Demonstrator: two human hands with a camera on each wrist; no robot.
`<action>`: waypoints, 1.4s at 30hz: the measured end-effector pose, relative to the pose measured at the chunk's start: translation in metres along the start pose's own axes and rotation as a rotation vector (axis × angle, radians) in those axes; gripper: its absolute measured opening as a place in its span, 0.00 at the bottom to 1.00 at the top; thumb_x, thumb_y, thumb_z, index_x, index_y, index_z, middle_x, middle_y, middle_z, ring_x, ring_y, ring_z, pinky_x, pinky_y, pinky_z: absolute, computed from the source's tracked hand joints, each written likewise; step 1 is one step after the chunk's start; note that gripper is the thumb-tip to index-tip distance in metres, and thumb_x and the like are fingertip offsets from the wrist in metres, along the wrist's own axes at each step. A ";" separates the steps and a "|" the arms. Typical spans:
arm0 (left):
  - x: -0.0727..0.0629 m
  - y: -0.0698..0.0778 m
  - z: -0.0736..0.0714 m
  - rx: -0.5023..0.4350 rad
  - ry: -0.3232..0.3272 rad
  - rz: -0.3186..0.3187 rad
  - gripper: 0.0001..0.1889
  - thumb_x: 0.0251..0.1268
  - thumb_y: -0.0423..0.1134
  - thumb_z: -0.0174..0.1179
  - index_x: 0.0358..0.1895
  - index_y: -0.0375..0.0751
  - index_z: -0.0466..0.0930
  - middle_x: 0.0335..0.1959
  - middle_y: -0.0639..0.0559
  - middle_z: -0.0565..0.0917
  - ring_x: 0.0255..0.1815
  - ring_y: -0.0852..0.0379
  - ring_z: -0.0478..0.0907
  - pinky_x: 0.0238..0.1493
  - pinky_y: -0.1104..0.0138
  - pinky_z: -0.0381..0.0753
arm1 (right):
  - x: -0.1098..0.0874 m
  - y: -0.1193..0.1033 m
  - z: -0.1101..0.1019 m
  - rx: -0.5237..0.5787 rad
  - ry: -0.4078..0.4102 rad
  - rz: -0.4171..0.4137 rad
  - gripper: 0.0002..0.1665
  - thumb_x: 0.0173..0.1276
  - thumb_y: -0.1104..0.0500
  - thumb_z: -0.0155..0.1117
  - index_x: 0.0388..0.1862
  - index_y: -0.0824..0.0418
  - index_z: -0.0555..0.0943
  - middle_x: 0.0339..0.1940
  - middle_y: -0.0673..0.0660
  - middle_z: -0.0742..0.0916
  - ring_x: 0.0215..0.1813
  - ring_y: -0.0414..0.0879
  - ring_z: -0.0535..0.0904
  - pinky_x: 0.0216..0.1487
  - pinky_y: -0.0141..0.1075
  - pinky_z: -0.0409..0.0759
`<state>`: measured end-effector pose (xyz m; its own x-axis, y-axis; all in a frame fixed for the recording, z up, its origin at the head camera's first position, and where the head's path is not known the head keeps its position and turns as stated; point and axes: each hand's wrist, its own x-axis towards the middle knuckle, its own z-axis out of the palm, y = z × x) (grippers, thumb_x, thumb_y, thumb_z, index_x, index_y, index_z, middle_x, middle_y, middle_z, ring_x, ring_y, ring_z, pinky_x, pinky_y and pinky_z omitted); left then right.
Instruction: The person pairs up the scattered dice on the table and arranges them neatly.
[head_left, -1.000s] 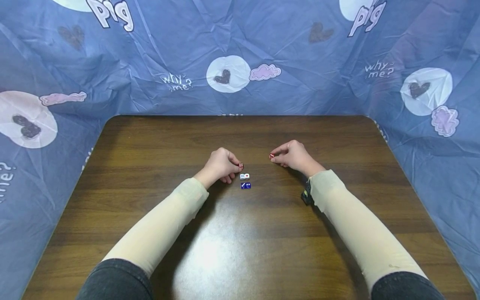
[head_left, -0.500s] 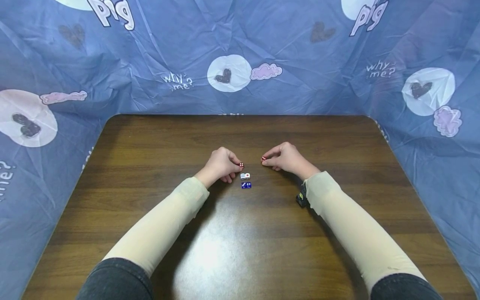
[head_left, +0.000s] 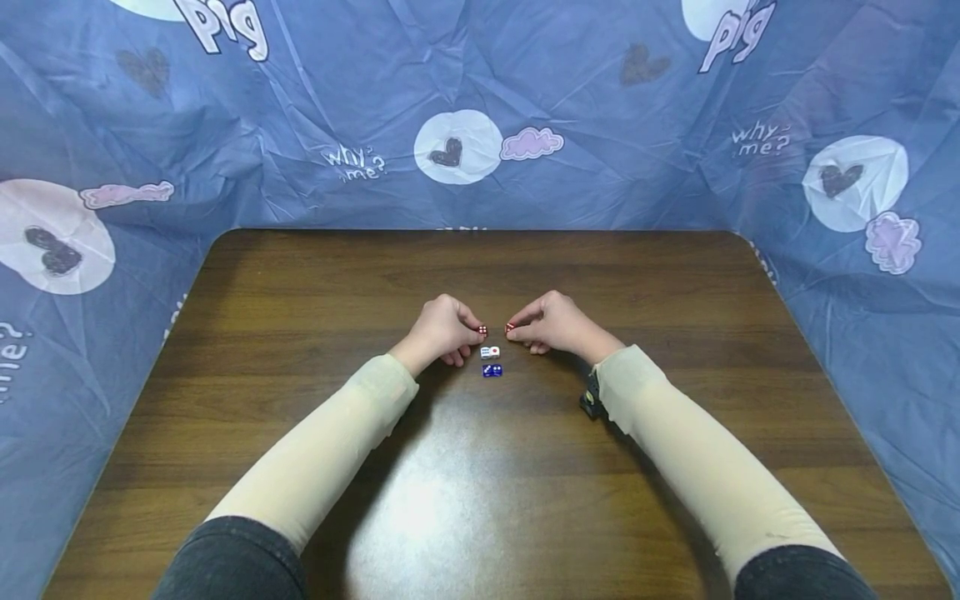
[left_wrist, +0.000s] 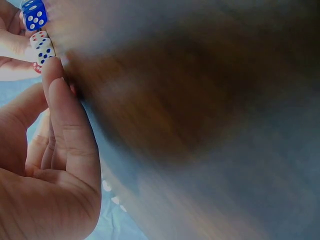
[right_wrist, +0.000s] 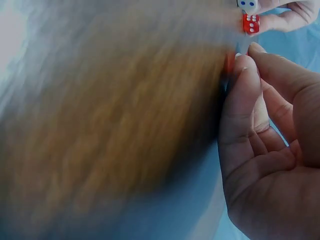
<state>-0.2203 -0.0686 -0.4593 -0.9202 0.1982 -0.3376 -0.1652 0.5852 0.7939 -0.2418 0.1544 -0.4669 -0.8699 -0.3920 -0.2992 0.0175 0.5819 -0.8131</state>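
Near the middle of the table, my left hand (head_left: pixel 446 327) pinches a red die (head_left: pixel 482 332) between thumb and finger; the right wrist view shows this red die (right_wrist: pixel 251 23) with a fingertip against it. My right hand (head_left: pixel 557 323) pinches a second red die (head_left: pixel 510 328) by its fingertips, a short gap to the right of the first. In the right wrist view my own fingers mostly hide it. Just nearer than the left red die lie two white dice (head_left: pixel 490 352) side by side. A pair of blue dice (head_left: pixel 492 371) forms another row in front of those.
The brown wooden table (head_left: pixel 315 275) reaches back to a blue patterned cloth (head_left: pixel 600 183), which hangs behind it and along both sides. A small black device (head_left: pixel 591 404) is strapped at my right wrist. Light glares off the tabletop at the front.
My right hand has moved left and slightly nearer with its red die, narrowing the gap to the other red die. My left hand, the white dice and the blue dice have stayed put.
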 end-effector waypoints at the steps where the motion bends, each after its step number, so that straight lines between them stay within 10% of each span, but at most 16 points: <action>1: 0.000 0.000 0.000 0.002 0.000 0.000 0.03 0.63 0.32 0.72 0.38 0.38 0.90 0.18 0.41 0.84 0.14 0.50 0.83 0.16 0.61 0.85 | 0.001 0.000 0.001 -0.002 -0.001 -0.003 0.10 0.65 0.57 0.77 0.43 0.60 0.90 0.25 0.58 0.88 0.21 0.46 0.83 0.26 0.40 0.87; 42: 0.001 -0.001 0.000 0.014 0.006 0.006 0.05 0.59 0.32 0.75 0.38 0.41 0.90 0.17 0.42 0.84 0.15 0.50 0.83 0.18 0.61 0.86 | 0.014 -0.010 0.026 -0.174 0.073 -0.109 0.10 0.61 0.56 0.81 0.41 0.55 0.92 0.22 0.46 0.88 0.19 0.46 0.82 0.21 0.37 0.83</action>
<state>-0.2214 -0.0691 -0.4604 -0.9231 0.1972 -0.3300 -0.1547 0.5953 0.7885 -0.2413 0.1246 -0.4754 -0.8955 -0.4102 -0.1726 -0.1580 0.6556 -0.7383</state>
